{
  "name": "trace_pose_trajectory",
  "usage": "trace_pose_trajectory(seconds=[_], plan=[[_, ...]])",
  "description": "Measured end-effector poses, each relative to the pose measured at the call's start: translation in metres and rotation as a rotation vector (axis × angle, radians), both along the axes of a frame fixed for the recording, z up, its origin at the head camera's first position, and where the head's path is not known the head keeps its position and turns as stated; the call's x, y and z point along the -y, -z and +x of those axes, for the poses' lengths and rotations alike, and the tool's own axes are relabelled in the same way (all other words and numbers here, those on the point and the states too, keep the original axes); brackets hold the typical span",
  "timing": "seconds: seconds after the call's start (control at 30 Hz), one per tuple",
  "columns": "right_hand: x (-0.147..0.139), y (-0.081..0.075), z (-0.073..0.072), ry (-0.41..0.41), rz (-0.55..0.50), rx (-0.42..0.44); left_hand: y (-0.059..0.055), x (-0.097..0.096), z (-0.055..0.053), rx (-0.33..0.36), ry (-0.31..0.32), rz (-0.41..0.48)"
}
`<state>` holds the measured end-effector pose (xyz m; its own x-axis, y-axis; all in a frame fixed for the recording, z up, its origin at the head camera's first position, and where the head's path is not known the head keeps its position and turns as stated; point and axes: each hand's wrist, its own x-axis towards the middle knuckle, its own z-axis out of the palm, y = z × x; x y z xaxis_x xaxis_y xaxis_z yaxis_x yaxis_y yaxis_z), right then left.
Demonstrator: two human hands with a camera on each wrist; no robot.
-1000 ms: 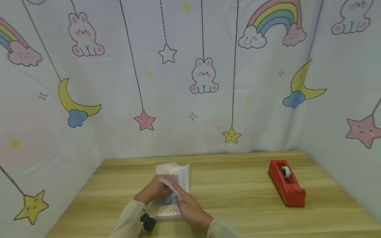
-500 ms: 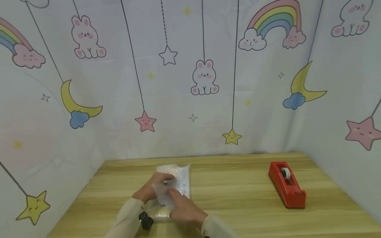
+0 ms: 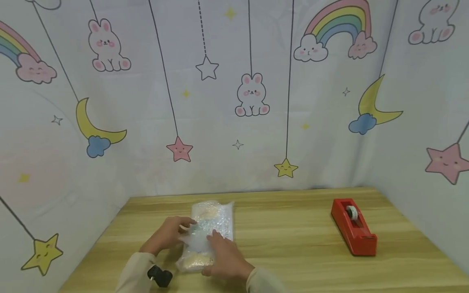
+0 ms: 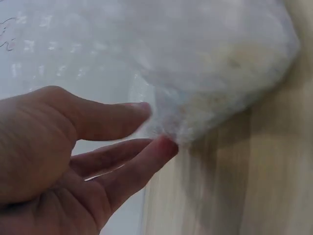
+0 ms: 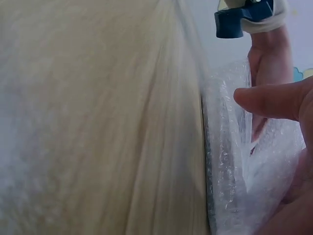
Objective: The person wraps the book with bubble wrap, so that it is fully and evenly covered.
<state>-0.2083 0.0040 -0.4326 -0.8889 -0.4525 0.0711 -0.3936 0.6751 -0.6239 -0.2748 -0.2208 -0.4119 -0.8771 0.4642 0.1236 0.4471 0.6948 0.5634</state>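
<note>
A flat, rectangular bundle in clear bubble wrap (image 3: 211,211) lies on the wooden table, with yellowish and white patches showing through the film. What is inside cannot be made out. At its left edge is my left hand (image 3: 168,234); in the left wrist view its thumb (image 4: 115,120) and fingers are apart, the fingertips at the edge of the wrap (image 4: 205,105). My right hand (image 3: 229,258) rests over the bundle's near right part with fingers spread. In the right wrist view the right thumb (image 5: 269,100) lies over the raised bubble wrap (image 5: 227,147).
A red tape dispenser (image 3: 353,228) with a roll of tape stands at the right of the table (image 3: 286,228). A printed cloth backdrop (image 3: 220,122) encloses the back and sides. A black wrist device (image 3: 160,276) sits by the left sleeve (image 3: 135,270).
A loose flap of wrap, raised between both hands before, now lies lower across the bundle. My left hand has moved left to the edge, and my right hand's fingers have spread over the wrap.
</note>
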Motion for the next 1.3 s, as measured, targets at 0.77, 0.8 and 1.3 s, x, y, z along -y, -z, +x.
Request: trace_pose_trajectory(seconds=[0.77, 0.8, 1.3], plan=[[0.018, -0.005, 0.011, -0.059, 0.545, -0.141, -0.002, -0.011, 0.005, 0.079, -0.043, -0.080], [0.017, -0.007, 0.010, -0.077, 0.526, -0.110, -0.002, -0.011, 0.006, 0.083, -0.054, -0.077], [-0.062, -0.027, 0.001, -0.271, 0.089, -0.065, 0.006, -0.007, 0.012, 0.064, -0.049, -0.003]])
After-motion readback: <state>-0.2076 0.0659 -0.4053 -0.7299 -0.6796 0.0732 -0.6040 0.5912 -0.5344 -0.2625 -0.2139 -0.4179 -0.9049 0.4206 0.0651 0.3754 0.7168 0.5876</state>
